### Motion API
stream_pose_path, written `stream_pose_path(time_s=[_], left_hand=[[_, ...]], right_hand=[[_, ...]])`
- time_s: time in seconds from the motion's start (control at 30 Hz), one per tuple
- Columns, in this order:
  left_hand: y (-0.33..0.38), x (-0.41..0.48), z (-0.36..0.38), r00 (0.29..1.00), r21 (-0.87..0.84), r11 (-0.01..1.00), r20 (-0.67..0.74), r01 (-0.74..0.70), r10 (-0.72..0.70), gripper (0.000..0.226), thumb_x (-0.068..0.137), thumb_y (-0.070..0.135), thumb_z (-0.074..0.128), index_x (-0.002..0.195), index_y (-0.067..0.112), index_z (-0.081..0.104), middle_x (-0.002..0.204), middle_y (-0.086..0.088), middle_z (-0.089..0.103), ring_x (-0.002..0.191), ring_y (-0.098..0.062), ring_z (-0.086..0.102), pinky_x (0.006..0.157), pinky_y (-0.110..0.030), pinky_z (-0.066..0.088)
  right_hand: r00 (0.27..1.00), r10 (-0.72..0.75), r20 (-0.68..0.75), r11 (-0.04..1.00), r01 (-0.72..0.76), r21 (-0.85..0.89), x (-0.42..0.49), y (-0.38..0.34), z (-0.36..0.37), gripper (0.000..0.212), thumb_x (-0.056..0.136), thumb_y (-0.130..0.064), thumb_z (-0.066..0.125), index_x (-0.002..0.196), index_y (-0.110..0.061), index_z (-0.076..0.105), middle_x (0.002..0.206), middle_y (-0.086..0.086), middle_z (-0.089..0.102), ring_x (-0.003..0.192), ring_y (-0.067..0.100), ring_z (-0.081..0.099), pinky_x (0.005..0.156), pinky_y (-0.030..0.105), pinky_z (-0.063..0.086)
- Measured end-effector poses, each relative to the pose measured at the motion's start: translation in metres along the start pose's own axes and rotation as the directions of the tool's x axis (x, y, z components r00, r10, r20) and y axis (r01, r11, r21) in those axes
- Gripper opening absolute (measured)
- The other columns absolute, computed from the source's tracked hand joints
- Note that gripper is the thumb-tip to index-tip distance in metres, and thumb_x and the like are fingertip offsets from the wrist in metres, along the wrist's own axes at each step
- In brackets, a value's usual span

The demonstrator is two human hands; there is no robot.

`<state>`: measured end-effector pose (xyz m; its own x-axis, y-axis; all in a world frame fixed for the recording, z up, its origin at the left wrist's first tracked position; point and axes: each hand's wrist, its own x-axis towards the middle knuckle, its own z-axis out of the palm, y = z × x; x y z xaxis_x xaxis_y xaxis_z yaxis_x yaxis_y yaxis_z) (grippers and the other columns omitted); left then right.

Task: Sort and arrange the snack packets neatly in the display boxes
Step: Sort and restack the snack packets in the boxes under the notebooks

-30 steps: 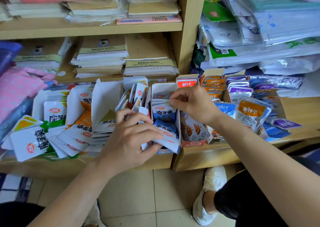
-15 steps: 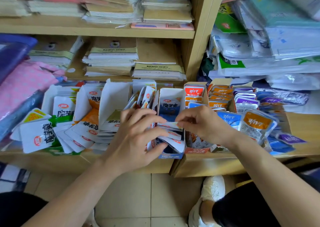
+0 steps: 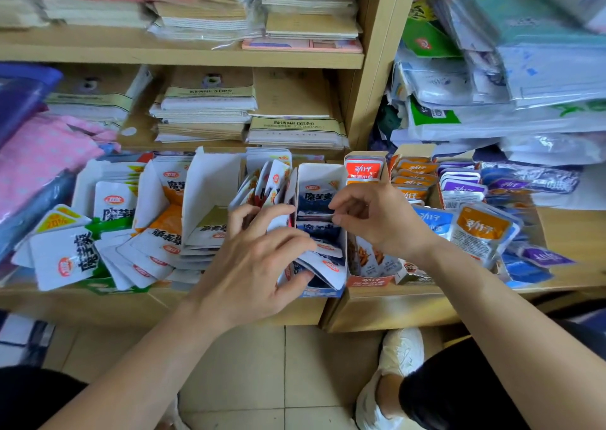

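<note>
- Left hand: reaching in from the near left; fingers and thumb are curling over the near end of the blue packets and clamping on them.
- Right hand: coming in from the near right; thumb and forefinger are closing together on the edge of one blue packet midway along the row.
- Blue packets: standing and leaning in a row inside the blue box, the near ones tilting toward the box front.
- Blue box: sitting at the near edge of the lower shelf, between both hands.
- Red packets: standing crowded in the box just left of the blue box.
- White box: standing farther left, holding a few flat packets.
- Orange packets and green packets: lying fanned and overlapping at the far left of the shelf.
- Orange row and purple row: standing in boxes right of the right hand.
- Loose packets: lying heaped on the shelf at the near right.
- Notebooks: lying stacked on the shelf behind the boxes.
- Shoe: resting on the tiled floor below the shelf.
</note>
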<state>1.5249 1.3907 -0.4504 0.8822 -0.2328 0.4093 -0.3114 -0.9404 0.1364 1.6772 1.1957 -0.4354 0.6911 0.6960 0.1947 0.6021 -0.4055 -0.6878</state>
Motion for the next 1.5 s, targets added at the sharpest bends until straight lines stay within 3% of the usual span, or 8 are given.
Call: stream_pose_path(time_s=[0.13,0.53,0.8,0.93,1.07,1.23,1.37,1.5], left_hand=[[0.001,0.001,0.001,1.000,0.003,1.000,0.028,0.004,-0.004,0.034,0.087,0.048,0.062,0.113,0.027,0.070,0.141,0.006,0.058,0.140,-0.024,0.042,0.103,-0.049,0.029],[0.002,0.000,0.002,0.999,-0.013,1.000,-0.051,-0.007,0.007,0.034,0.087,0.044,0.057,0.106,0.021,0.073,0.108,0.013,0.074,0.129,-0.021,0.054,0.098,-0.046,0.029],[-0.003,0.001,0.006,0.991,-0.047,0.997,-0.123,-0.057,0.051,0.018,0.086,0.042,0.070,0.089,0.025,0.075,0.088,0.017,0.073,0.110,-0.017,0.060,0.094,-0.041,0.027],[0.000,0.002,0.009,0.979,-0.071,0.997,-0.204,0.014,-0.029,0.016,0.087,0.041,0.070,0.082,0.027,0.078,0.080,0.015,0.071,0.103,-0.015,0.063,0.089,-0.044,0.030],[0.004,0.006,0.012,0.959,-0.112,0.988,-0.250,0.109,-0.134,0.015,0.086,0.040,0.069,0.088,0.029,0.080,0.078,0.015,0.071,0.102,-0.013,0.062,0.089,-0.041,0.029],[0.005,0.008,0.006,0.968,-0.088,0.984,-0.186,0.156,-0.170,0.037,0.083,0.036,0.066,0.116,0.022,0.075,0.124,0.007,0.070,0.121,-0.016,0.059,0.095,-0.044,0.038],[0.003,-0.005,-0.017,0.976,-0.098,0.989,-0.178,0.106,-0.123,0.052,0.078,0.038,0.075,0.126,0.016,0.070,0.136,0.002,0.063,0.129,-0.020,0.054,0.105,-0.042,0.043],[-0.024,-0.038,-0.054,0.971,-0.173,0.977,-0.184,0.122,-0.154,0.047,0.081,0.033,0.076,0.124,0.017,0.070,0.126,0.005,0.066,0.118,-0.015,0.058,0.102,-0.037,0.045]], right_hand=[[0.997,-0.044,0.059,0.997,0.048,-0.062,0.000,0.002,-0.001,0.020,0.082,-0.014,0.081,0.101,-0.015,0.074,0.085,-0.006,0.071,0.076,0.006,0.065,0.067,0.015,0.053],[0.992,-0.038,-0.124,0.999,0.036,-0.013,0.012,0.005,0.002,0.004,0.090,-0.007,0.073,0.090,-0.012,0.073,0.075,-0.011,0.065,0.069,0.002,0.063,0.064,0.011,0.047],[0.938,0.005,-0.348,1.000,0.003,0.022,0.030,0.008,0.011,0.006,0.092,-0.007,0.067,0.096,-0.011,0.071,0.073,-0.007,0.066,0.065,0.011,0.064,0.063,0.024,0.055],[0.966,-0.004,-0.260,0.999,0.015,0.037,0.022,0.004,0.006,0.014,0.095,-0.009,0.065,0.106,-0.011,0.072,0.089,-0.002,0.071,0.076,0.010,0.068,0.071,0.030,0.058],[0.998,0.037,-0.056,0.990,-0.029,0.137,-0.007,-0.007,-0.011,0.029,0.094,-0.032,0.068,0.120,-0.019,0.069,0.123,-0.010,0.066,0.102,0.007,0.066,0.080,0.026,0.057],[0.984,-0.147,0.098,0.989,0.149,-0.013,-0.044,-0.022,0.007,0.066,0.084,-0.044,0.076,0.143,-0.023,0.054,0.149,-0.007,0.044,0.139,0.002,0.040,0.108,0.017,0.039],[0.961,-0.272,0.043,0.960,0.274,-0.053,-0.050,-0.033,0.023,0.070,0.089,-0.032,0.073,0.150,-0.016,0.044,0.148,-0.001,0.045,0.139,0.016,0.042,0.112,0.042,0.040],[0.949,-0.314,-0.007,0.919,0.303,-0.252,-0.051,-0.048,0.036,0.071,0.088,-0.037,0.068,0.152,-0.026,0.040,0.146,-0.001,0.044,0.127,0.026,0.044,0.102,0.048,0.039]])
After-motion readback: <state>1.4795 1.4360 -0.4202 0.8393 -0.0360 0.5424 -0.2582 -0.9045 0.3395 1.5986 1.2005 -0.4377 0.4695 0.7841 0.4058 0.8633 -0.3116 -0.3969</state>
